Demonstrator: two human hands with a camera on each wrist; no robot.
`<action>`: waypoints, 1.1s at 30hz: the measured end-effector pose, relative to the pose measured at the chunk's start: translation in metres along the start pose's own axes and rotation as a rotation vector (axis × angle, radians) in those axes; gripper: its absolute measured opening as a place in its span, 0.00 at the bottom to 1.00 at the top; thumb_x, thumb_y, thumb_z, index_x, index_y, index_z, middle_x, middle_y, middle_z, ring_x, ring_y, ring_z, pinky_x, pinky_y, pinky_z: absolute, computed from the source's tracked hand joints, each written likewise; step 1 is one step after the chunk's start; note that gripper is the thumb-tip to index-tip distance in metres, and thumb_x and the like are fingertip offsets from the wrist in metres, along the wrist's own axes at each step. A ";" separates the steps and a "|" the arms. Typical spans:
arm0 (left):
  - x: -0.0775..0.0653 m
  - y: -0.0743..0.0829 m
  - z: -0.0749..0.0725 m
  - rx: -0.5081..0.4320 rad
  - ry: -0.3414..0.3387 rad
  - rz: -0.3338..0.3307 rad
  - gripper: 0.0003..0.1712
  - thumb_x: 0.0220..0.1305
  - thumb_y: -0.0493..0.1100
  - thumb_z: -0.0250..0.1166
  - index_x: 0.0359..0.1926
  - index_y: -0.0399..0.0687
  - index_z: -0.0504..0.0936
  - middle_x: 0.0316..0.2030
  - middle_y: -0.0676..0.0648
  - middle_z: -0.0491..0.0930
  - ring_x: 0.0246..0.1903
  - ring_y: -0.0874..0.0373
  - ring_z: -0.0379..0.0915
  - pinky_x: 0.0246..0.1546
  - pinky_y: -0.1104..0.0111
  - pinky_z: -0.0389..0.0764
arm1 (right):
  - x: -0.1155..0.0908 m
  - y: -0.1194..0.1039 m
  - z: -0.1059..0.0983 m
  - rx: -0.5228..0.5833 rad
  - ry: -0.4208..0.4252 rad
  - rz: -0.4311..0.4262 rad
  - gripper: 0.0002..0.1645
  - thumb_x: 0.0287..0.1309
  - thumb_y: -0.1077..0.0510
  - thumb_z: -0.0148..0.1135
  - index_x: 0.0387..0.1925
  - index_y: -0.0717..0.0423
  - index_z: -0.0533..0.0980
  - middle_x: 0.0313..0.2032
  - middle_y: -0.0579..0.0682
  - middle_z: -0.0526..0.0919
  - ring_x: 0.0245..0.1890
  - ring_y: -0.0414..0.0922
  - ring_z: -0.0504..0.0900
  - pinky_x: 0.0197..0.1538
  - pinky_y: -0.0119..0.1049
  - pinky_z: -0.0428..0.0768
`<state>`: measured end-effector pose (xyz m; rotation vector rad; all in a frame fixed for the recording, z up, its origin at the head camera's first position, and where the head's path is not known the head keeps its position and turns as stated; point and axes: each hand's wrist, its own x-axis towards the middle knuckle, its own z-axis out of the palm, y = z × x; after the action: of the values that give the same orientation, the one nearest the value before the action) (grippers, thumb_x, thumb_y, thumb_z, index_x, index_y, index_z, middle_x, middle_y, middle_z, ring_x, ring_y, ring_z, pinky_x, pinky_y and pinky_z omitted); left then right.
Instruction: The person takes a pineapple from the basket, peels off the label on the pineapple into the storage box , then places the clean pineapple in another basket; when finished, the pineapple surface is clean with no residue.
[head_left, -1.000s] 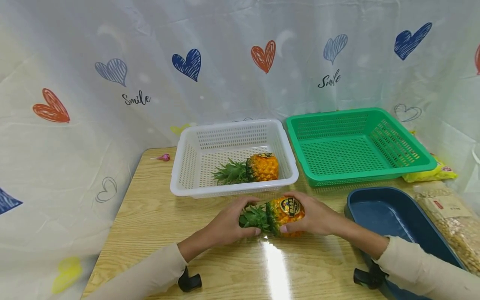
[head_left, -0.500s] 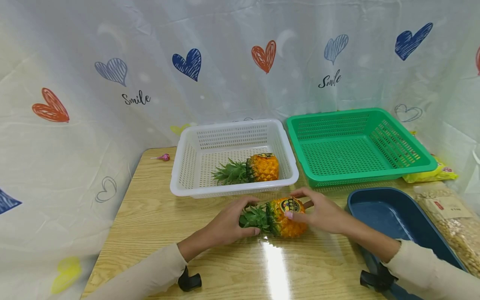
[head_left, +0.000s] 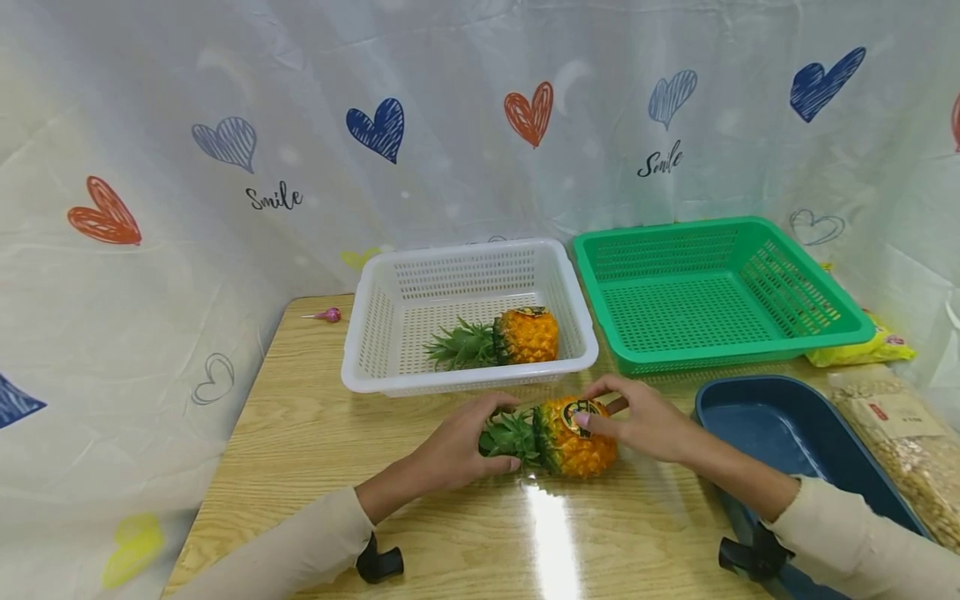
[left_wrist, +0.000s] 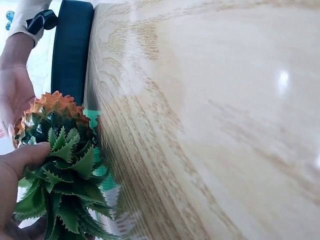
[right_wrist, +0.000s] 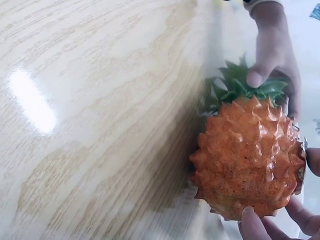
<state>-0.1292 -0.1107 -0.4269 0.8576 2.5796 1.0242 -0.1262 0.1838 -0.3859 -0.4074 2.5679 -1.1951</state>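
Observation:
A small pineapple with a spiky green crown lies on its side on the wooden table, crown to the left. My left hand grips the leaves, thumb on the near side. At the other end my right hand holds the fruit's body. Its thumb presses on the dark round sticker and partly covers it. In the right wrist view, the fingertips touch the pineapple's base, and the sticker's edge shows side-on near the thumb.
Behind the hands stands a white basket with another pineapple in it. A green basket is to its right. A dark blue tray and a bag of beige pieces lie right. A wrapped lollipop sits far left.
My right hand has shifted right from its grip around the fruit, baring its near side. Its thumb has come up onto the sticker. The left hand keeps still on the crown.

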 end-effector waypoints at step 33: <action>-0.001 -0.003 0.002 -0.008 -0.005 -0.005 0.41 0.62 0.54 0.72 0.72 0.56 0.65 0.67 0.51 0.71 0.63 0.52 0.70 0.59 0.49 0.75 | -0.004 -0.013 -0.014 0.127 0.003 -0.130 0.08 0.65 0.57 0.66 0.37 0.56 0.75 0.42 0.54 0.81 0.38 0.47 0.82 0.33 0.41 0.80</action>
<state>-0.1287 -0.1123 -0.4302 0.8501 2.5709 1.0291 -0.1262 0.1870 -0.3666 -0.5516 2.4840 -1.3950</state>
